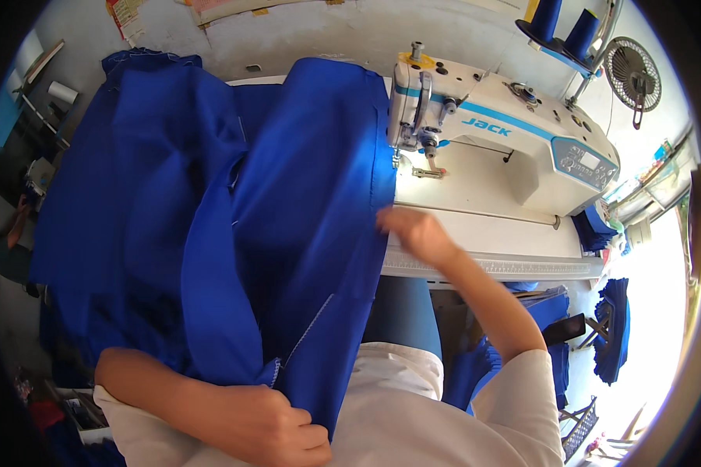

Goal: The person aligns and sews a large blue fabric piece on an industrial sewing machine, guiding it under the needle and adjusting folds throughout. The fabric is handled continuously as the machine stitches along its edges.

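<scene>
A large blue fabric piece [304, 156] with pale stitching along some edges spreads over the left of the sewing table and hangs down to my lap. Its right edge lies under the needle area of a white sewing machine [483, 117]. Close to my body, my left hand [276, 428] is closed on the lower part of the cloth, beside a short stitched edge. My right hand [419, 233] is at the cloth's right edge, just in front of the machine. Its fingers curl toward that edge but are smeared by motion, so their grip is unclear.
Blue thread cones [580, 35] stand on a holder behind the machine, near a small fan [632, 74]. Stacked blue pieces [596, 226] sit at the table's right end. More blue cloth [614, 331] hangs lower right. Another person [8, 249] is at far left.
</scene>
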`<state>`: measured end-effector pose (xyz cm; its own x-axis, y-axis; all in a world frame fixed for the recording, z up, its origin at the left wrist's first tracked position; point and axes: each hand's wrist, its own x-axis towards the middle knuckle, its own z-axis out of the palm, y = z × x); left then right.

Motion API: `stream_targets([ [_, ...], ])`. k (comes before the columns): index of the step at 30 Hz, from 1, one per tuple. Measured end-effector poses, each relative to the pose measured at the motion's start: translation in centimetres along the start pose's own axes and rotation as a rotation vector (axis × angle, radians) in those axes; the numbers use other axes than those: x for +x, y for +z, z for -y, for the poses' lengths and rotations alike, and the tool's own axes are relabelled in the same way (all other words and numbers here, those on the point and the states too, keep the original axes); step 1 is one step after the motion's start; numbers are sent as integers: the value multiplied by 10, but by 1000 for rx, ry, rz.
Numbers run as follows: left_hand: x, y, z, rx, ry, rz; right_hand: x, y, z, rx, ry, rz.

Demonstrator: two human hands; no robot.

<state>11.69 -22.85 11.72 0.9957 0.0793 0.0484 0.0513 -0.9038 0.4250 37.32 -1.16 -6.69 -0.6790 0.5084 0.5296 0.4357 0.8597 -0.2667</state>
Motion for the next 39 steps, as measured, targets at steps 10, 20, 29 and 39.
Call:
stream_targets([
  [10, 70, -7, 81, -558, 184, 608, -77, -28, 155, 186, -15, -215],
  [20, 69, 85, 258, 292, -469, -374, -97, 4, 161, 414, 414, -300],
  [29, 68, 53, 316, 241, -285, -509, -65, 5, 125, 335, 358, -239],
  [39, 51, 86, 237, 77, -409, -399, -76, 20, 126, 200, 363, -226],
])
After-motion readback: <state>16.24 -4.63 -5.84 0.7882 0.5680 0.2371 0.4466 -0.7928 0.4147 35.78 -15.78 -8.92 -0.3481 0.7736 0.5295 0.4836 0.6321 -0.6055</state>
